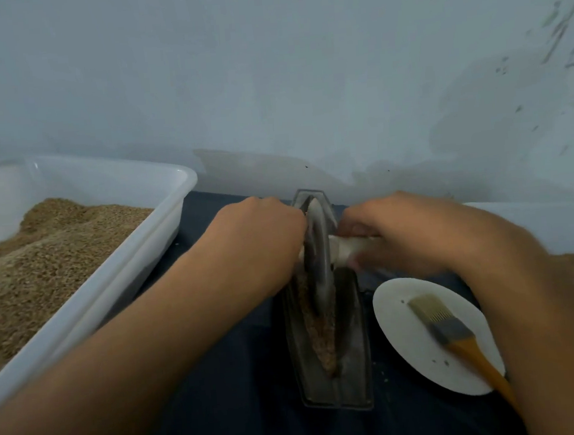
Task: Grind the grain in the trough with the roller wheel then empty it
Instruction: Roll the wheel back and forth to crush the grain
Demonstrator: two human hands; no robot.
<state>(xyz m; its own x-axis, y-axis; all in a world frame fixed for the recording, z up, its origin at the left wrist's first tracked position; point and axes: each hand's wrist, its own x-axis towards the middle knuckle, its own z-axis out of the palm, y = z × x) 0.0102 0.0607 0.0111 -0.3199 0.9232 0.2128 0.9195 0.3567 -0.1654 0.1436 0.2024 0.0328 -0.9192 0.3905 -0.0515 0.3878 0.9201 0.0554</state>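
Grey metal makes the long trough, which sits in the lower middle of the frame on a dark blue cloth. Its narrow groove holds brown grain. A grey roller wheel stands upright on its edge in the groove, near the far end of the trough. A pale handle sticks out from the middle of the wheel on both sides.

The left hand is on the left side of the wheel, with its fingers curled round that end of the handle. The right hand is on the right side, and its fingers are wrapped round the other end. Both arms reach in from the bottom of the frame.

At the left of the frame is a big white tub with lots of brown grain inside. At the lower right, just beside the trough, lies a white plate. A brush with a yellow handle rests on the plate. A pale blue wall fills the top of the frame.
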